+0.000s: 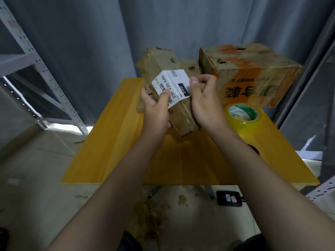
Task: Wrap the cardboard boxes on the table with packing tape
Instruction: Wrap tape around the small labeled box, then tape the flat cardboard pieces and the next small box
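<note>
**Two hands grip the small brown cardboard box (183, 115)**

Curled round its left side, the fingers of the left hand (155, 107) hold this box, which is tilted above the yellow wooden table (108, 151) and does not rest flat on it.

As for progress, I judge the work is somewhere in the middle. The large cardboard box with orange print (250, 73) at the back right shows glossy strips, so it seems already taped. The small box looks shiny on its lower side, but it is not clear whether it is fully wrapped. The yellowish roll of clear packing tape (243, 116) lies on the table just beside the right wrist, and no hand touches it. More brown cardboard stands behind, and I cannot count the boxes there.

The left thumb presses on the white shipping label (172, 86). The right hand (204, 100) is also curled, pinching at the label's right edge between thumb and fingers; I cannot tell whether it pinches the box corner or a tape end
</note>
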